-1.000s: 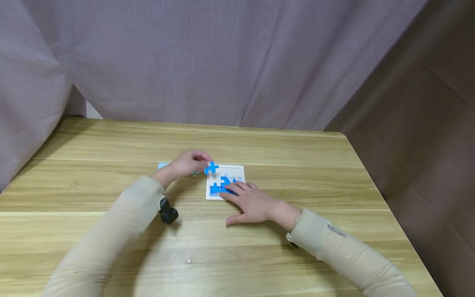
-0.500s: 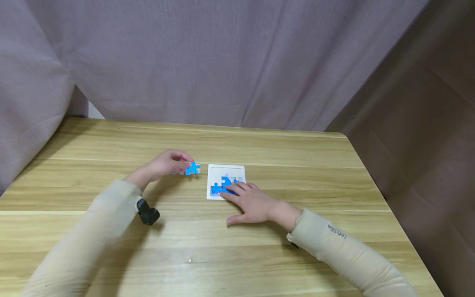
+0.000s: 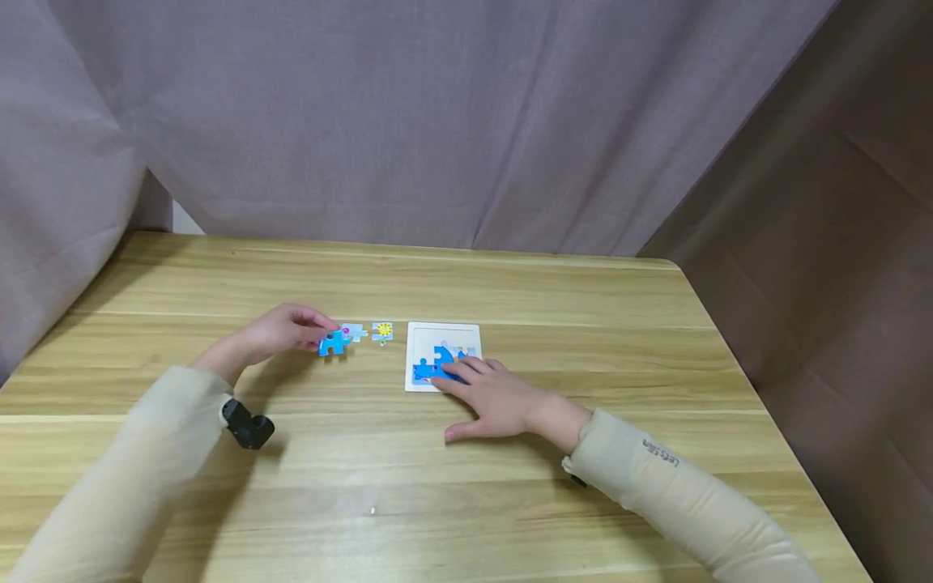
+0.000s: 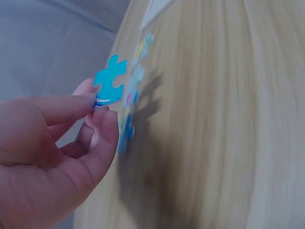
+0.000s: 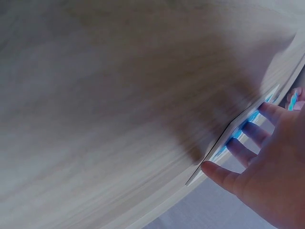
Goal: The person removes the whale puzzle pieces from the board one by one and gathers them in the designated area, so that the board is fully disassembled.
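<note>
Between thumb and fingers my left hand point(image 3: 287, 330) pinches a blue jigsaw piece point(image 4: 110, 82), raised above the table at the left of the loose pieces. My right hand point(image 3: 503, 402) lies with spread, straight fingers on the lower right of a white puzzle frame point(image 3: 444, 325). Inside that frame are some joined blue pieces point(image 3: 442, 356) along the bottom, partly hidden by my fingers. A loose piece with a yellow sun point(image 3: 383, 329) lies left of the frame. Beside it is a pale blue piece point(image 3: 354, 332), close behind the held one.
The wooden table point(image 3: 466, 510) carries everything. A small white speck point(image 3: 372, 511) is on it near the front. A grey curtain point(image 3: 350, 121) hangs along the back edge. Each sleeve has a black wrist camera; the left one point(image 3: 249, 425) shows plainly.
My left hand has moved left from over the puzzle frame, carrying the blue jigsaw piece past the loose pieces, which are now uncovered. The right hand has stayed in place.
</note>
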Available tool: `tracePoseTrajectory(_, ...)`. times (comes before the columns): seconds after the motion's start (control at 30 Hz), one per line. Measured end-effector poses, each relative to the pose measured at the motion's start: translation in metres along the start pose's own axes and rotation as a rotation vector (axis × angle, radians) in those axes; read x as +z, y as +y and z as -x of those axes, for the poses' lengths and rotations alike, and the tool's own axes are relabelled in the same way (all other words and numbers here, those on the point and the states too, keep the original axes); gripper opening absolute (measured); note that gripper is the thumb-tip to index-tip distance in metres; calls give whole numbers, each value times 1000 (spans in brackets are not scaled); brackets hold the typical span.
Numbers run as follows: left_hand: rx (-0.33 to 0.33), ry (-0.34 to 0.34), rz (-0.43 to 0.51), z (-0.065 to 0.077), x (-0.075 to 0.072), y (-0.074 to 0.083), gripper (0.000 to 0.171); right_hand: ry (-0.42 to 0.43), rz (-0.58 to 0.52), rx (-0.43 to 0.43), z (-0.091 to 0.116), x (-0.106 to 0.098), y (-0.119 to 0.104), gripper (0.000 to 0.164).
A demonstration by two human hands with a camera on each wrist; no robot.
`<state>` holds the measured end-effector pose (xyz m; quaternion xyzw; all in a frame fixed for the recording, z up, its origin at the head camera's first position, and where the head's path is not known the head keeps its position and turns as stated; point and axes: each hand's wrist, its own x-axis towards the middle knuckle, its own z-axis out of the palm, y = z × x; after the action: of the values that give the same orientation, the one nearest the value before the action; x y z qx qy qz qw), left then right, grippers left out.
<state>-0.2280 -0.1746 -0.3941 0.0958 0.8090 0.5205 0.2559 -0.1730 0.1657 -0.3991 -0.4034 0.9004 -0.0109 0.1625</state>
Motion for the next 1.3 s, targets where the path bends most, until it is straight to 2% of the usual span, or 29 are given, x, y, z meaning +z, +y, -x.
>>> tracePoseTrajectory(0.17,-35,0,-46,7,-8,-10,33,-7,-4,4,0,0,0,80)
tracePoseTrajectory(0.4,-76,13,-51,8,-12,-18,36,-12,-12,5,-1,-2,0,80)
tracePoseTrajectory(0.9,-79,111,-99,4,-8,-19,35,-36,-2,19,-3,-1,1,81)
tracePoseTrajectory(1.3,-77,155,-156,2,-6,-10,32,-17,-10,8,1,-1,1,81)
